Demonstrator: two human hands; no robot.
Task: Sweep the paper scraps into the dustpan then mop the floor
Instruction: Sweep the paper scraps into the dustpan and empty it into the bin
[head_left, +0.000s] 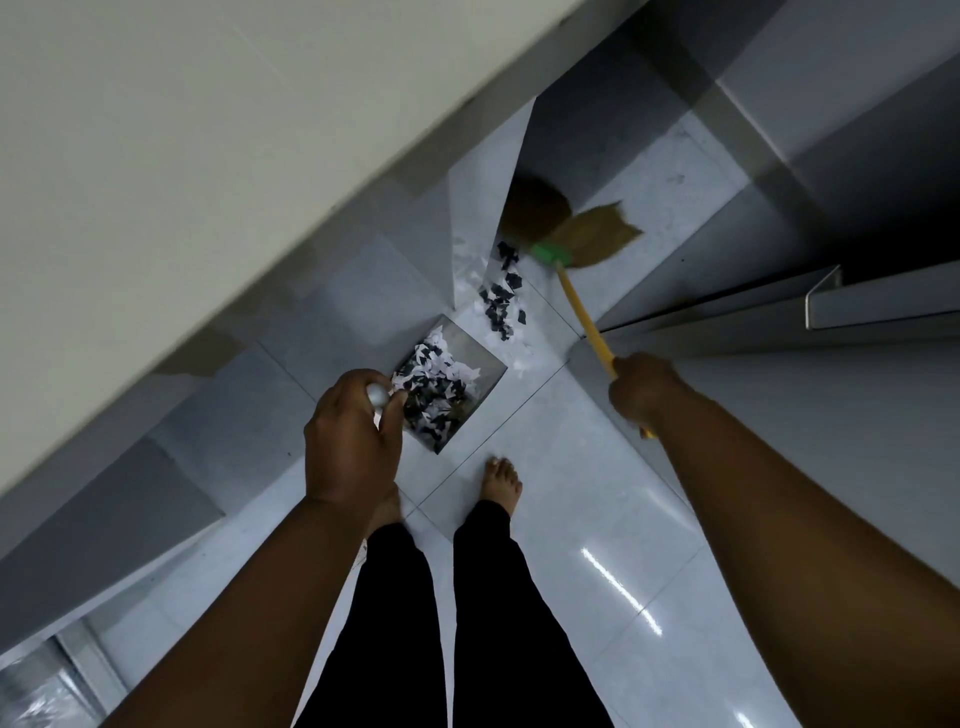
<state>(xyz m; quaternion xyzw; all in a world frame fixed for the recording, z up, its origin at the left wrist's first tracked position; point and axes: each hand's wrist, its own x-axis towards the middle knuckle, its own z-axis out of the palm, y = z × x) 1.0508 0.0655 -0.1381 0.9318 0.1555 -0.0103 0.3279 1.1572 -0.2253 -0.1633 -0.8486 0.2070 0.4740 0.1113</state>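
Note:
A metal dustpan (480, 358) lies on the pale tiled floor, holding a heap of black and white paper scraps. My left hand (350, 441) grips its silver handle from above. More scraps (501, 299) lie loose on the floor just beyond the pan's mouth, near the wall's corner. My right hand (641, 389) grips the yellow stick of a broom (576, 306). Its green collar and straw bristles (597, 231) sit past the loose scraps, blurred.
A cream wall with a grey skirting runs diagonally on the left. A grey door or panel (779, 312) with a metal edge stands on the right. My bare foot (501, 486) is planted just behind the dustpan. Glossy floor tiles (597, 519) stretch to the lower right.

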